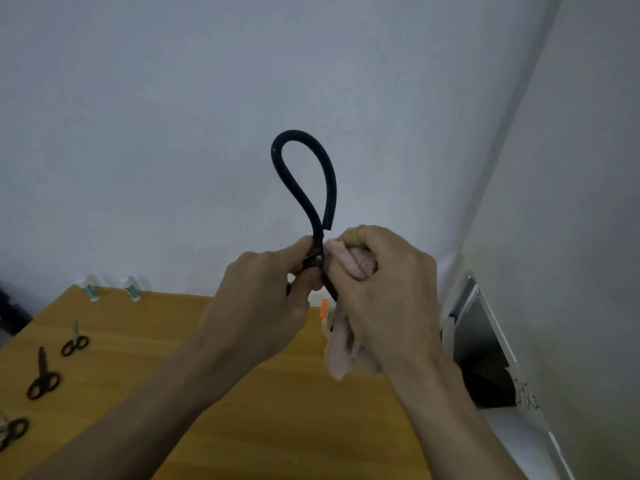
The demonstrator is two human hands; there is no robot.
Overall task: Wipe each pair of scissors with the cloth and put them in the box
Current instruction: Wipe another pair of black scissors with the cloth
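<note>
Head view. Raised above the table [242, 393], in front of a pale wall: black shears [313, 216], handle loop upward, pivot screw showing at the fingertips. Pinched at the pivot by the left hand [263, 306], thumb and forefinger curled tight around the metal. Just right of it, touching, the right hand [384, 299], fingers clenched around a pink cloth [349, 268]; cloth bunched inside the fist and pressed against the blades, one loose end hanging down below the wrist. Blades mostly hidden by cloth and fingers; only a dark sliver visible between the two hands.

On the wooden table, far left: small scissors [74, 341] with black handles, tips pointing away. Nearer, just below them, larger black scissors [42, 377], also lying flat, tips away. At the bottom left edge, another dark pair [12, 432], partly cut off by the frame. None of these touching one another.

At the table's back edge, against the wall: two white bottles [90, 289] with green labels, side by side, slightly apart.

Behind the hands, a small orange-and-white object [323, 311], mostly hidden; kind impossible to tell.

At right, beside the table, an open box [485, 358] with pale walls and a dark inside; contents too dim to make out. Scribbled marks on its near rim.
</note>
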